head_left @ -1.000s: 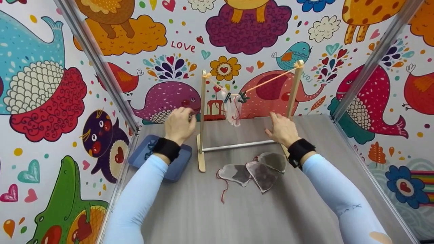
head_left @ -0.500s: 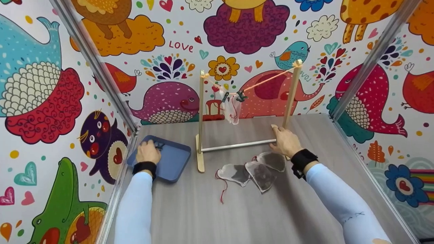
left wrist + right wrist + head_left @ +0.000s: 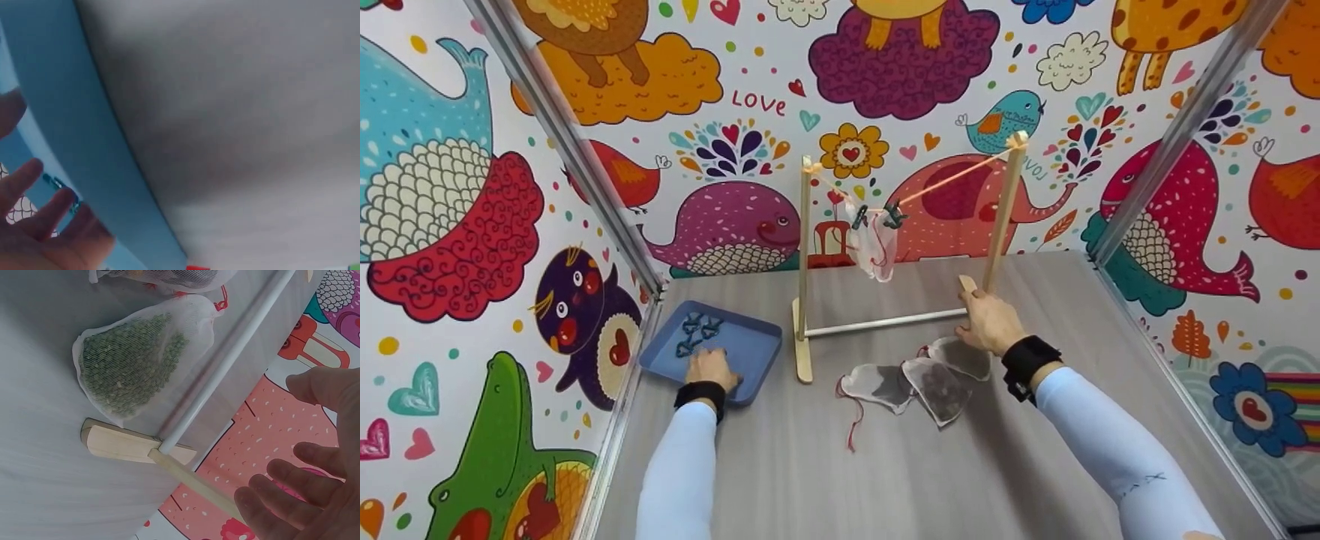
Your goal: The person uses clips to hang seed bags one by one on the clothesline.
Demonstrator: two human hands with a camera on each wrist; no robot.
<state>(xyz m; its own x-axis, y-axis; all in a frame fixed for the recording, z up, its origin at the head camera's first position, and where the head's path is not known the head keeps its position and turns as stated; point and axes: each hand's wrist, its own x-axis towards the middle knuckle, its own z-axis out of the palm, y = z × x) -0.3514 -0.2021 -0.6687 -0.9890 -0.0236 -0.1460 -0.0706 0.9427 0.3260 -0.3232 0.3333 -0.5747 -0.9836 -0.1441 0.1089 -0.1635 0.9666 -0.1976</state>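
Observation:
My left hand (image 3: 712,369) is over the near part of the blue tray (image 3: 757,337). In the left wrist view its loosely bent fingers (image 3: 53,211) hold nothing and overlap the tray's rim. Several dark green clips (image 3: 699,330) lie at the tray's far left. Beside the base of the stand's right post (image 3: 1005,217), my right hand (image 3: 992,322) holds nothing, its fingers relaxed and apart in the right wrist view. A white mesh drawstring bag (image 3: 877,251) hangs from the orange line (image 3: 952,180) under two dark clips (image 3: 892,216).
Three filled mesh bags with red strings lie before the stand; the rightmost bag (image 3: 135,360) shows green contents in the right wrist view. A white crossbar (image 3: 885,322) joins the wooden feet (image 3: 804,360). Patterned walls (image 3: 765,45) enclose the grey table (image 3: 810,465).
My left hand has gone from beside the left post down to the tray, over the clips, then towards its near side. My right hand has lowered slightly beside the right post.

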